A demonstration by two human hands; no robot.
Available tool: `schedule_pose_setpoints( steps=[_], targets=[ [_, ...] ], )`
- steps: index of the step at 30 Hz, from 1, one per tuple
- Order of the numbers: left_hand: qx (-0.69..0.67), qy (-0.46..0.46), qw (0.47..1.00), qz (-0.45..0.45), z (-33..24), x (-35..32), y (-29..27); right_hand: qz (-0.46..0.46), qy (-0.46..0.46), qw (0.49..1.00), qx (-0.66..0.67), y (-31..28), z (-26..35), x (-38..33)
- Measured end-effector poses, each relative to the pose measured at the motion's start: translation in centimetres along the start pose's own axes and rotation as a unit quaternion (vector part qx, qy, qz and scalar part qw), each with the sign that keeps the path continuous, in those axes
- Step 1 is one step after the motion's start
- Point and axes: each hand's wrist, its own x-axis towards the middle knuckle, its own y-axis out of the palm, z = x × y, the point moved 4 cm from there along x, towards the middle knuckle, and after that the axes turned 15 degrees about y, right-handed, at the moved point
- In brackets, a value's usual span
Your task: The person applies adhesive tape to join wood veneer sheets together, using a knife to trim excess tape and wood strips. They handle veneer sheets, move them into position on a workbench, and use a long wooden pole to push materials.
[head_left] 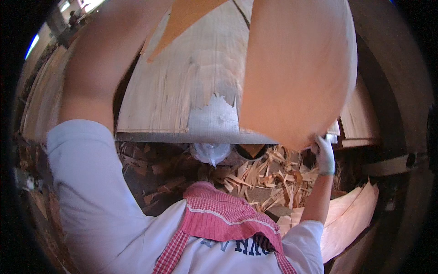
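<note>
My right hand (324, 154), in a pale glove, is closed on the near right corner of a thin orange-brown wood veneer sheet (296, 73). The sheet bows upward and its far part runs out at the top of the view. My left arm reaches forward along the left side, and its hand is not visible. Beneath lies a paler veneer sheet (182, 86) on a metal-edged table, torn raggedly at its near edge. Bare metal tabletop (212, 119) shows through that tear. A pointed orange veneer piece (189, 20) lies at the far end.
Broken veneer strips (269, 176) litter the floor under the table's front edge (159, 137). A clear plastic bag (211, 153) hangs there beside a dark round opening (252, 151). Larger veneer sheets (349, 219) lean at the lower right. More stacked veneer (358, 114) is at the right.
</note>
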Motion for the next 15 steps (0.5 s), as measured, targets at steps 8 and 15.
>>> schedule_pose_setpoints(
  steps=[8, 15],
  targets=[
    [-0.144, -0.359, 0.864, -0.323, -2.1, -28.7, 16.3, -0.060, 0.142, 0.988, -0.024, -17.8, -10.1, -13.5],
    [0.068, -0.424, 0.854, -0.293, 8.9, -47.1, 22.4, -0.105, 0.370, 0.919, -0.084, -19.9, -14.7, -14.7]
  ],
)
